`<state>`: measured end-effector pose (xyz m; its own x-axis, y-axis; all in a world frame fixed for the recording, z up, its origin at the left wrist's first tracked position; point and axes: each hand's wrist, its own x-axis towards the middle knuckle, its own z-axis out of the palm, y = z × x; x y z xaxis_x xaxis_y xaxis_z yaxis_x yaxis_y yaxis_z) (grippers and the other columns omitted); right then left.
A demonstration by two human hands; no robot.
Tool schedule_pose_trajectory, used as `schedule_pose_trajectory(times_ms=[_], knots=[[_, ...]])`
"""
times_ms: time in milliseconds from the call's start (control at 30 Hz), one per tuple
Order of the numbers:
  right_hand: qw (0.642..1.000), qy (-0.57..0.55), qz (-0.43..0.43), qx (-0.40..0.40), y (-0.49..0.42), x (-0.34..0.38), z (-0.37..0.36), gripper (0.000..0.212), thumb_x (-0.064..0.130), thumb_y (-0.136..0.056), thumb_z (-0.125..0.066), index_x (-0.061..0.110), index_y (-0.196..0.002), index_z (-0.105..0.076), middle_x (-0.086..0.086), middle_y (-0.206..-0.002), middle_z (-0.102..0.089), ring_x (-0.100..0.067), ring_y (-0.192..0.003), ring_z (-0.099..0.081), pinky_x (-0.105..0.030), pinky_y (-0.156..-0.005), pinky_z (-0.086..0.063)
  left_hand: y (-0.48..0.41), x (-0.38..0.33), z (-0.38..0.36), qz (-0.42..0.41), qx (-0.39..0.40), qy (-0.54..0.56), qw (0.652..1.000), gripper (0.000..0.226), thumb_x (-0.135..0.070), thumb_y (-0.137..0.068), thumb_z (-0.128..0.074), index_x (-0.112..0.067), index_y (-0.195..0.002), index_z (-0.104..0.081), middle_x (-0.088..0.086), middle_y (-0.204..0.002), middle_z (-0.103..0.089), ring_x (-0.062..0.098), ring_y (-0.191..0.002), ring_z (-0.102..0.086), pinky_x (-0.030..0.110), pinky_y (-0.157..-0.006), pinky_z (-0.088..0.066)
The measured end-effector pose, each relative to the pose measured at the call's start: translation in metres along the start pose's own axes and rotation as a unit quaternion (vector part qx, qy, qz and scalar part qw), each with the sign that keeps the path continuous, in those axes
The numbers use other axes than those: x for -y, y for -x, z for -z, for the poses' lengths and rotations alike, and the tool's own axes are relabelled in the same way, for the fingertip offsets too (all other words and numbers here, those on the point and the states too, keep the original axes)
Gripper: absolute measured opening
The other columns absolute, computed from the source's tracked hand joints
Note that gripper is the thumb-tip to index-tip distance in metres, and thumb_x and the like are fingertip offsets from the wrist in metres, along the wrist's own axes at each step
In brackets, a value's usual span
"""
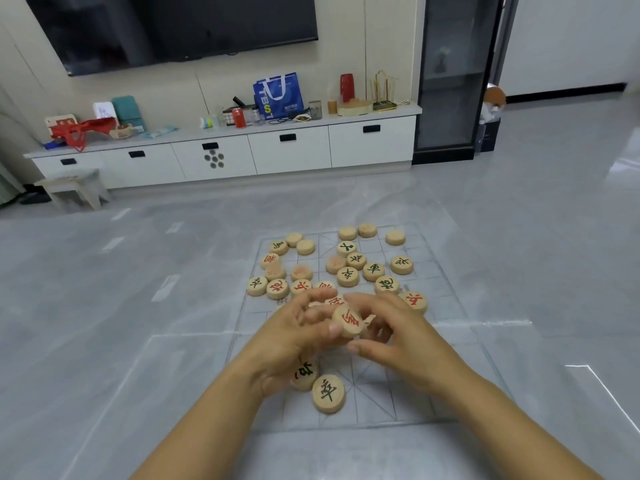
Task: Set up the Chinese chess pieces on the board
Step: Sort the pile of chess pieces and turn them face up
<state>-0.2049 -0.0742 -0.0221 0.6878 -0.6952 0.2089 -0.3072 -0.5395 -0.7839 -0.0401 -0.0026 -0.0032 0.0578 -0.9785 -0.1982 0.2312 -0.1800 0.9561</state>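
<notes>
Caught, closest in, a black-lettered piece (328, 393) lying flat on the near part of the clear plastic board (381, 403), inside its printed grid. Found a second black-lettered piece (304, 374) just beside it to the left, half tucked under the heel of the left hand (294, 337). Saw both hands close together over the board's middle. Pinched in the left hand, tilted up off the board: a red-lettered piece (348, 321), thumb pressed on its near edge. Had the right hand (391, 337) right up against it, fingers curled round the far side, thumb free below; could not tell whether gripping or merely touching. Met, beyond the hands, a loose jumble of pieces (347, 276) across the middle and far half of the board, red and black faces mixed, several blank side up. Further out, took in grey floor tiles (138, 271), a small stool (74, 188) at left, a long white TV cabinet (291, 150) carrying a blue bag (278, 93) and a red can (239, 117), and a wall-mounted television (173, 26) above.
</notes>
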Motion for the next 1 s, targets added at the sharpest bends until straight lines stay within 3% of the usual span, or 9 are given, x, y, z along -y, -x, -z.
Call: schedule_pose_trajectory(times_ms=[133, 200, 300, 433, 600, 733, 833, 933, 1000], knots=[[0.999, 0.045, 0.016, 0.015, 0.002, 0.001, -0.003, 0.050, 0.025, -0.076, -0.073, 0.036, -0.121, -0.054, 0.020, -0.095, -0.046, -0.001, -0.086, -0.049, -0.007, -0.075, -0.039, 0.009, 0.012, -0.001, 0.020, 0.009, 0.035, 0.999, 0.050, 0.007, -0.077, -0.063, -0.011, -0.122, -0.049, 0.014, -0.111, -0.069, 0.023, -0.094, -0.068, 0.027, -0.078, -0.057], [0.998, 0.053, 0.009, 0.026, 0.003, 0.000, -0.001, 0.046, 0.027, -0.075, -0.074, 0.037, -0.116, -0.056, 0.022, -0.094, -0.045, 0.002, -0.085, -0.049, -0.009, -0.074, -0.040, 0.012, 0.013, -0.003, 0.023, 0.000, 0.001, 1.000, 0.046, 0.008, -0.079, -0.059, -0.012, -0.119, -0.051, 0.009, -0.108, -0.070, 0.020, -0.094, -0.069, 0.025, -0.077, -0.057], [0.991, 0.116, -0.015, 0.063, 0.006, 0.000, 0.005, 0.044, 0.034, -0.077, -0.070, 0.034, -0.116, -0.052, 0.023, -0.096, -0.042, 0.004, -0.087, -0.045, -0.014, -0.080, -0.040, 0.006, 0.005, 0.008, -0.026, -0.083, -0.171, 0.981, 0.037, 0.001, -0.081, -0.062, -0.018, -0.112, -0.054, 0.004, -0.107, -0.069, 0.018, -0.100, -0.066, 0.026, -0.084, -0.054], [0.976, 0.191, -0.039, 0.098, 0.012, 0.000, 0.005, 0.047, 0.043, -0.080, -0.064, 0.034, -0.123, -0.046, 0.019, -0.108, -0.039, -0.003, -0.098, -0.044, -0.021, -0.085, -0.042, -0.018, -0.005, 0.038, -0.073, -0.214, -0.179, 0.958, 0.022, 0.003, -0.085, -0.057, -0.017, -0.095, -0.056, 0.009, -0.100, -0.065, 0.019, -0.087, -0.061, 0.023, -0.067, -0.051], [0.975, 0.207, -0.061, 0.049, 0.013, -0.008, 0.011, 0.053, 0.047, -0.081, -0.061, 0.035, -0.129, -0.042, 0.017, -0.119, -0.042, -0.003, -0.096, -0.044, -0.019, -0.082, -0.042, -0.066, -0.005, 0.062, -0.115, -0.278, -0.273, 0.914, 0.016, 0.000, -0.087, -0.053, -0.015, -0.089, -0.060, 0.011, -0.095, -0.063, 0.024, -0.084, -0.058, 0.032, -0.070, -0.048], [0.974, 0.196, -0.106, -0.024, 0.010, -0.016, 0.021, 0.051, 0.044, -0.084, -0.058, 0.032, -0.130, -0.042, 0.017, -0.111, -0.040, -0.004, -0.096, -0.047, -0.019, -0.079, -0.041, -0.123, -0.023, 0.066, -0.139, -0.269, -0.516, 0.801, 0.032, -0.006, -0.091, -0.046, -0.013, -0.121, -0.056, 0.007, -0.119, -0.058, 0.023, -0.105, -0.056, 0.030, -0.084, -0.044], [0.961, 0.235, -0.138, -0.043, 0.006, -0.022, 0.026, 0.049, 0.042, -0.088, -0.053, 0.031, -0.133, -0.038, 0.012, -0.110, -0.039, -0.008, -0.100, -0.049, -0.019, -0.073, -0.037, -0.161, -0.027, 0.071, -0.079, -0.175, -0.707, 0.681, 0.048, -0.004, -0.091, -0.041, -0.020, -0.136, -0.042, 0.010, -0.139, -0.044, 0.031, -0.123, -0.043, 0.040, -0.098, -0.041], [0.958, 0.243, -0.147, -0.036, 0.002, -0.023, 0.027, 0.048, 0.039, -0.090, -0.051, 0.029, -0.135, -0.037, 0.009, -0.111, -0.040, -0.012, -0.102, -0.051, -0.021, -0.073, -0.040, -0.182, -0.026, 0.071, -0.026, -0.105, -0.814, 0.571, 0.041, -0.006, -0.091, -0.040, -0.019, -0.130, -0.045, 0.011, -0.133, -0.047, 0.033, -0.118, -0.038, 0.040, -0.094, -0.042], [0.954, 0.250, -0.161, -0.032, 0.001, -0.024, 0.031, 0.047, 0.038, -0.090, -0.051, 0.027, -0.134, -0.039, 0.006, -0.114, -0.042, -0.013, -0.101, -0.053, -0.023, -0.075, -0.044, -0.188, -0.026, 0.073, -0.017, -0.120, -0.827, 0.549, 0.032, -0.006, -0.090, -0.039, -0.014, -0.119, -0.051, 0.012, -0.123, -0.051, 0.033, -0.115, -0.038, 0.040, -0.091, -0.043]])
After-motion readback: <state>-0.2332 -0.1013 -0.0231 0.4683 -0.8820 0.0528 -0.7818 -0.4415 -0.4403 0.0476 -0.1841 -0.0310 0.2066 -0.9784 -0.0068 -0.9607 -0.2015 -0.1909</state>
